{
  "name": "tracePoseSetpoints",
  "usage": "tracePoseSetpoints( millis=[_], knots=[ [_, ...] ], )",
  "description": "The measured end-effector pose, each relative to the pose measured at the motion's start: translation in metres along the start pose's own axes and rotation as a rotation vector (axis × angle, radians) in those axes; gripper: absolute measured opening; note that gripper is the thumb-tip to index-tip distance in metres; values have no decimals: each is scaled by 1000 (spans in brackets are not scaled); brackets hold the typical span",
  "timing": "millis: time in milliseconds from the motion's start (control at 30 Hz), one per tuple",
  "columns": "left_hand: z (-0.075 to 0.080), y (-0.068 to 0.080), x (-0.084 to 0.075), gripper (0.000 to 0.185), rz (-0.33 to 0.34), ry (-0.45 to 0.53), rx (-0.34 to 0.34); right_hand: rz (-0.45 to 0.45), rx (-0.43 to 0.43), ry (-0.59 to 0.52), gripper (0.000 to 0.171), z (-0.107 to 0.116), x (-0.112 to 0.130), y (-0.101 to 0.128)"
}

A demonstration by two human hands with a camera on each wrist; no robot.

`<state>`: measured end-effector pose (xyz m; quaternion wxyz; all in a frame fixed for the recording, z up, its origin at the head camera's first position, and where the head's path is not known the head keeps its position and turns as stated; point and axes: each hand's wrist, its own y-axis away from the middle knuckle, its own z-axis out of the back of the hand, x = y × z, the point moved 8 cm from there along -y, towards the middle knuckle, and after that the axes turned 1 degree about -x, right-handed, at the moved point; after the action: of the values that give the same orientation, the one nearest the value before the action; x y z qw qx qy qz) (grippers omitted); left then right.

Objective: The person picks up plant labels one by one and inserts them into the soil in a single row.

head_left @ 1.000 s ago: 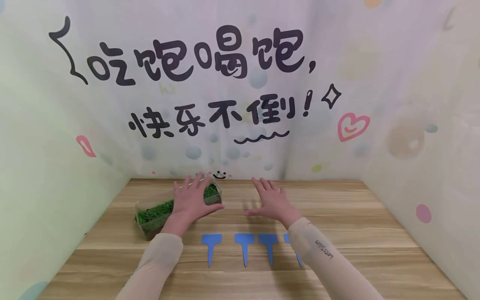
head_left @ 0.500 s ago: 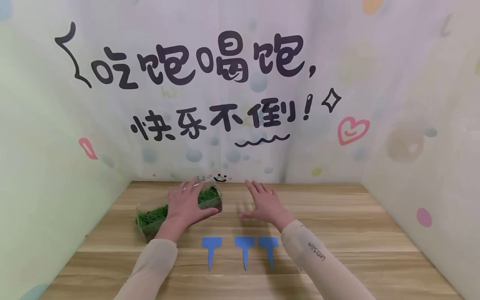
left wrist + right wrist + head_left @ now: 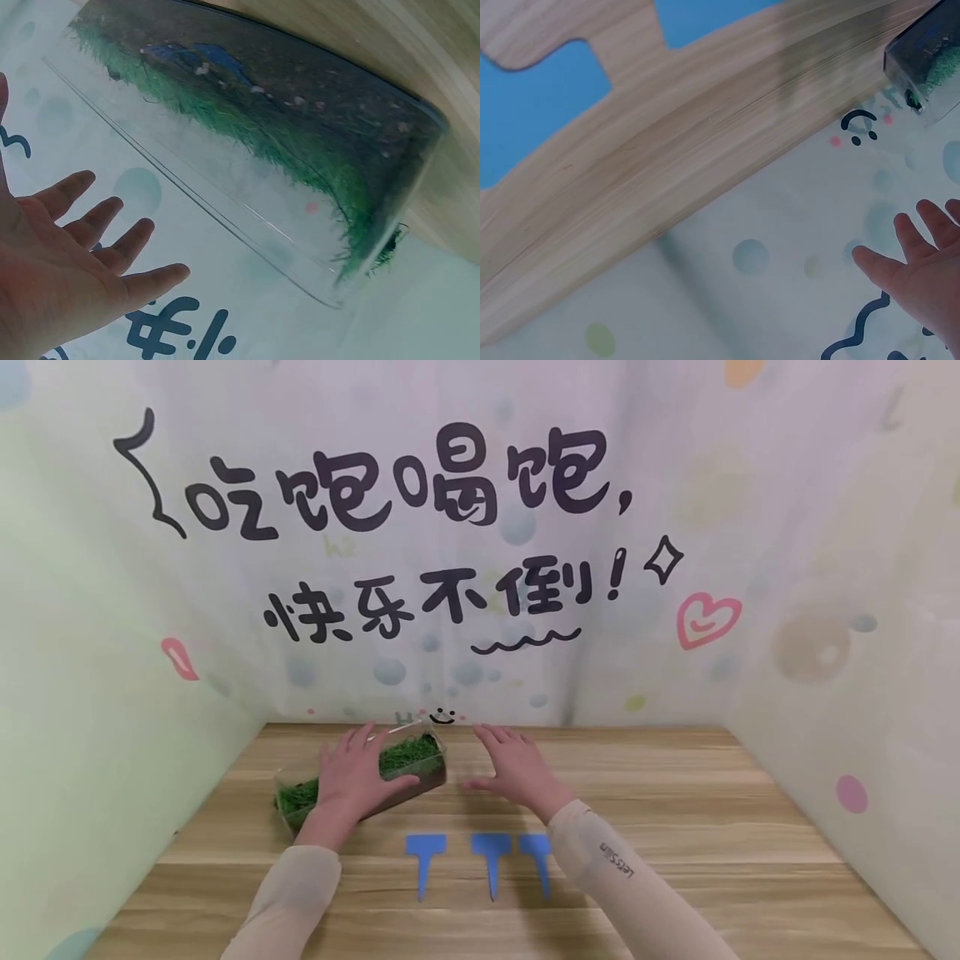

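A clear plastic box of green grass and dark soil (image 3: 408,762) lies at the back left of the wooden table (image 3: 675,827). My left hand (image 3: 352,772) hovers over its middle with fingers spread and straight; the left wrist view shows the palm (image 3: 67,262) apart from the box (image 3: 262,157). My right hand (image 3: 510,764) is held flat and spread just right of the box, holding nothing. Three blue T-shaped plant labels (image 3: 491,853) lie in a row in front of the hands; my right sleeve (image 3: 622,877) covers the table to their right.
Printed fabric walls (image 3: 480,543) close in the table on the left, back and right. The right wrist view shows the blue labels (image 3: 547,112) close up and a corner of the box (image 3: 930,60). Bare wood stretches across the right half of the table.
Both hands have drifted left. The left hand now sits over the box's middle, the right hand nearer the box's end. The right sleeve now hides the fourth blue label.
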<state>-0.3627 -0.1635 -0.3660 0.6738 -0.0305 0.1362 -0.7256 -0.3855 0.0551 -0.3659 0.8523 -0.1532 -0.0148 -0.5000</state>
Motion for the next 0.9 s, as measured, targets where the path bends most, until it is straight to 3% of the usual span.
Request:
tracePoseSetpoints(
  millis=[433, 900],
  knots=[
    [5, 10, 16, 92, 17, 7, 2, 10, 29, 5, 91, -9, 12, -1],
    [11, 20, 37, 94, 49, 32, 18, 2, 39, -85, 88, -16, 18, -6]
  ],
)
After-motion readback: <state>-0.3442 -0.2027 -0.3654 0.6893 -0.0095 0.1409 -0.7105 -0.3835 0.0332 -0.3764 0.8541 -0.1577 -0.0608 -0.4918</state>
